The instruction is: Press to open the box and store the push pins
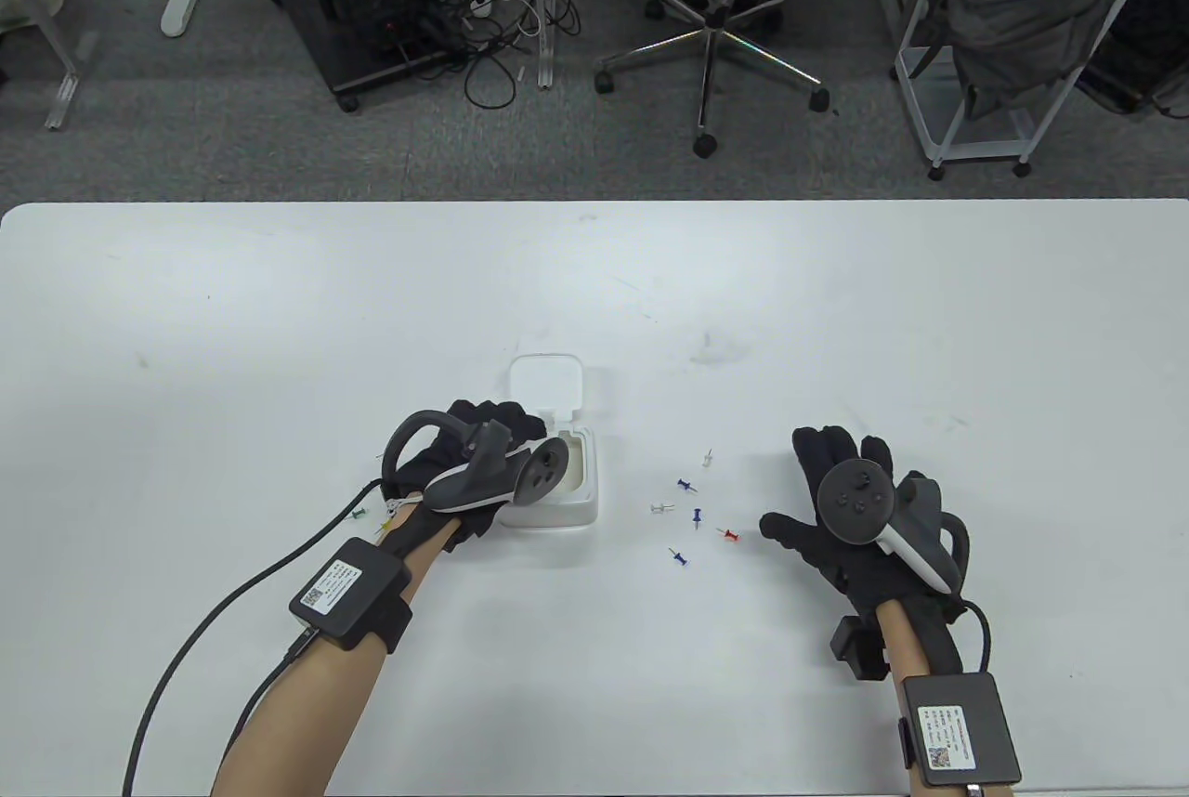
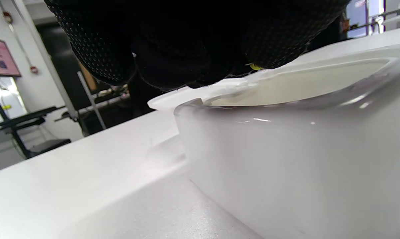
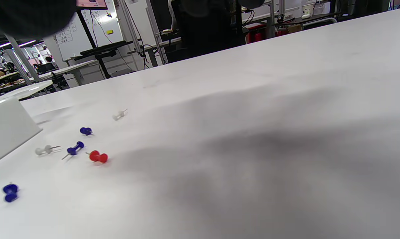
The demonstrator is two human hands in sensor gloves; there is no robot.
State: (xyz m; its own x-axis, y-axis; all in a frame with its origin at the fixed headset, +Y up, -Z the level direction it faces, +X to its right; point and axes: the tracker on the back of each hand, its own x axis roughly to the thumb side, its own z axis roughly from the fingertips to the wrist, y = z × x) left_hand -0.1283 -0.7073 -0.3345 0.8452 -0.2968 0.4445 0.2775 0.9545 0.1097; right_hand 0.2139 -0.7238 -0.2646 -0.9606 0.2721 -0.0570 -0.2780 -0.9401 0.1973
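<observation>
The white box (image 1: 567, 500) stands open on the table, its lid (image 1: 548, 384) tipped back behind it. My left hand (image 1: 502, 425) is over the box's left rim. In the left wrist view its fingertips (image 2: 219, 66) are bunched above the rim (image 2: 239, 86), pinching a yellow push pin (image 2: 254, 66). My right hand (image 1: 813, 500) rests flat on the table with fingers spread, empty, right of the loose pins. These include a red pin (image 1: 731, 536), blue pins (image 1: 687, 486) and white pins (image 1: 661, 507). The red pin (image 3: 98, 157) also shows in the right wrist view.
A green pin (image 1: 356, 515) and a yellow pin (image 1: 385, 523) lie by my left wrist. The white table (image 1: 279, 323) stretches far on all sides. Chairs and racks stand beyond its far edge.
</observation>
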